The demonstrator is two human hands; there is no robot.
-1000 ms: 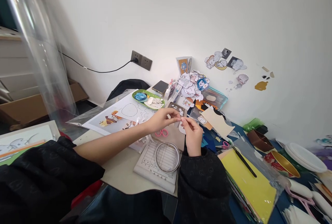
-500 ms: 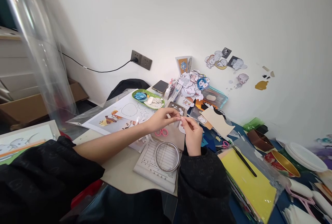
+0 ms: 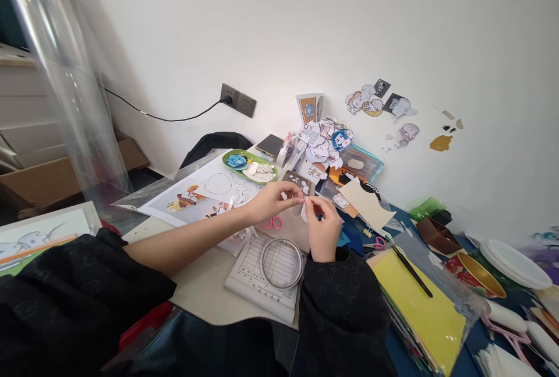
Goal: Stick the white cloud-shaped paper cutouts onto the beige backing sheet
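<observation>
My left hand (image 3: 279, 197) and my right hand (image 3: 324, 224) meet fingertip to fingertip above the desk, each in a pinch. Whatever lies between the fingertips is too small to make out. Just below them are pink-handled scissors (image 3: 272, 222) and a brown board (image 3: 301, 233). A dark card with white cut-outs (image 3: 297, 181) lies right behind the fingers. Nearer to me, a metal ring (image 3: 263, 272) rests on a printed form pad (image 3: 244, 275). Beyond my left hand, a green tray (image 3: 227, 162) holds blue and white paper pieces, beside a sheet with drawn outlines (image 3: 217, 185).
Cartoon cut-outs (image 3: 318, 147) are heaped near the wall, by a phone (image 3: 269, 145). To the right lie a cream paper piece (image 3: 364, 203), yellow folder (image 3: 423, 307) with a black pen (image 3: 413, 273), and a gold-rimmed tin (image 3: 478, 275). A clear plastic roll (image 3: 70, 85) stands left.
My right hand's fingers have shifted slightly against the left fingertips. Otherwise the hands and the things on the desk stay where they were.
</observation>
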